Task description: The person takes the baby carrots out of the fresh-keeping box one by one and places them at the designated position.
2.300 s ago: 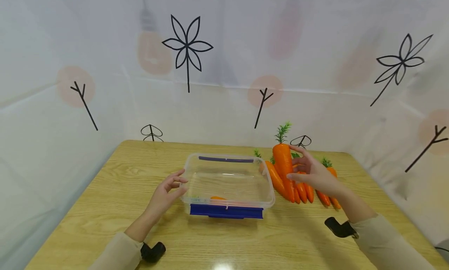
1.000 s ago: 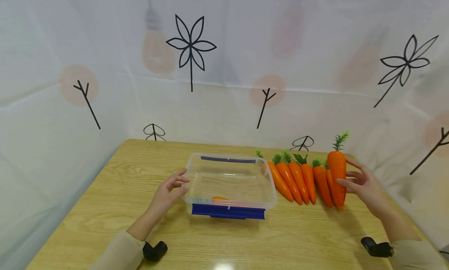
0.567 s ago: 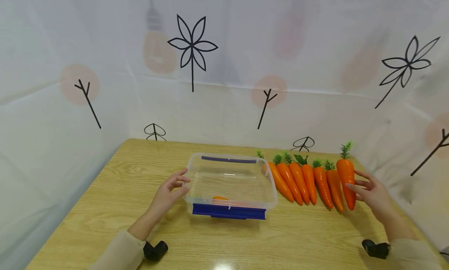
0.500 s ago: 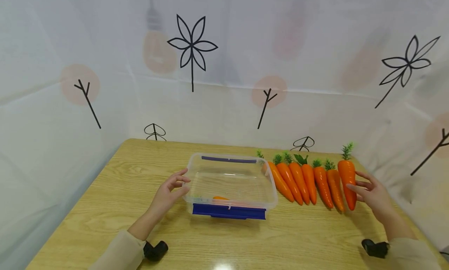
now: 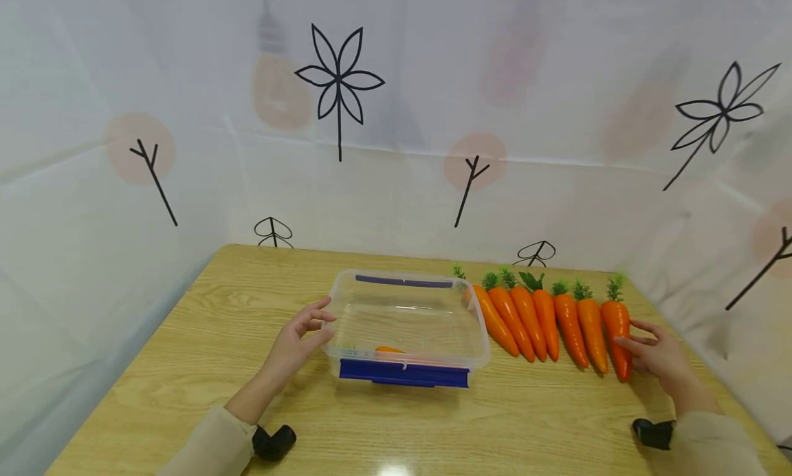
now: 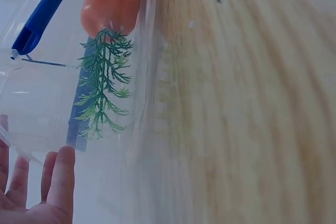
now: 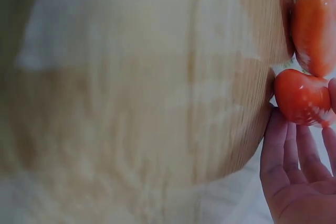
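At the right end of a row of toy carrots lies the outermost carrot (image 5: 617, 331), its green top toward the back. My right hand (image 5: 662, 359) holds it from the right side, thumb over the top and fingers along the edge. In the right wrist view, the fingertips (image 7: 278, 119) touch the carrot (image 7: 302, 95). My left hand (image 5: 297, 342) rests against the left wall of the clear plastic container (image 5: 405, 359) with relaxed fingers. Inside that container lies another carrot (image 6: 113, 6), seen through the wall in the left wrist view with its green fronds.
Several other carrots (image 5: 544, 321) lie side by side right of the container, tips toward me. A blue latch flap (image 5: 402, 373) hangs at the container's front. The wooden table (image 5: 371, 428) reaches a white patterned cloth (image 5: 396, 201) behind.
My right hand has carried the carrot rightward past the row, then lowered it onto the table at the row's right end. My left hand has stayed by the container.
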A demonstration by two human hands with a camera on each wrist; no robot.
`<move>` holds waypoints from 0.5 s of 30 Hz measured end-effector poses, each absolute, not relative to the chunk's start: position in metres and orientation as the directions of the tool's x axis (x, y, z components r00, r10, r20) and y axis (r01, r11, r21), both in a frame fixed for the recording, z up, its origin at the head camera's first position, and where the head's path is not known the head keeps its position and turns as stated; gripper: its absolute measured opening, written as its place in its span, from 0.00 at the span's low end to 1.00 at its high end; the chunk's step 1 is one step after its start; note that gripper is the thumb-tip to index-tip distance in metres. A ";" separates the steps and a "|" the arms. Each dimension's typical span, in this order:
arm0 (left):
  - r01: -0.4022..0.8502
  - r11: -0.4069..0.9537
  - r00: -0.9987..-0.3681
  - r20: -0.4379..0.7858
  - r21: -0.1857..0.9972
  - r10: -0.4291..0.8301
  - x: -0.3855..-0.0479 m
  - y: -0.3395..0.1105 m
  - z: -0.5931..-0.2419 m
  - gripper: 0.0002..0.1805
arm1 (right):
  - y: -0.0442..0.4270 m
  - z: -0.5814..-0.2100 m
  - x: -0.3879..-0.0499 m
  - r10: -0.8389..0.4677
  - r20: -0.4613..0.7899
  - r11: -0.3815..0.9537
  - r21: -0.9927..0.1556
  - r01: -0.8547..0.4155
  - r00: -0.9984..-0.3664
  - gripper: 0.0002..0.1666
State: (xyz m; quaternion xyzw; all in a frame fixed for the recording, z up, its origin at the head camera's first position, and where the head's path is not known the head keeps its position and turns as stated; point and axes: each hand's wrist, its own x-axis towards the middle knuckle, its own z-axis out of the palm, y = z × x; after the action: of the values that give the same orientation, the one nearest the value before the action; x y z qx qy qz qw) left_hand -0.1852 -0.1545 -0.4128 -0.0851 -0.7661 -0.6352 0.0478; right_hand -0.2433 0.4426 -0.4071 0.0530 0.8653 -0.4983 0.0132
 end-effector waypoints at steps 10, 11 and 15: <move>0.197 0.177 -0.980 0.188 0.964 0.071 -0.186 -0.154 -0.414 0.13 | 0.443 -0.407 -0.252 0.013 -0.116 0.516 -0.850 0.106 -0.993 0.49; 0.197 0.176 -0.980 0.187 0.965 0.071 -0.186 -0.154 -0.414 0.14 | 0.442 -0.407 -0.252 0.007 -0.111 0.511 -0.854 0.099 -0.994 0.49; 0.191 0.177 -0.981 0.182 0.965 0.069 -0.186 -0.154 -0.414 0.16 | 0.444 -0.408 -0.251 0.005 -0.068 0.437 -0.897 0.063 -0.998 0.39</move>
State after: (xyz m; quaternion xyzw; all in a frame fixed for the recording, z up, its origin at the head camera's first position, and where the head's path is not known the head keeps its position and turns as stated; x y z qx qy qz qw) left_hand -0.1855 -0.1544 -0.4137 -0.0850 -0.7658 -0.6357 0.0480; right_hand -0.2510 0.4442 -0.4077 0.0202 0.8472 -0.5302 0.0274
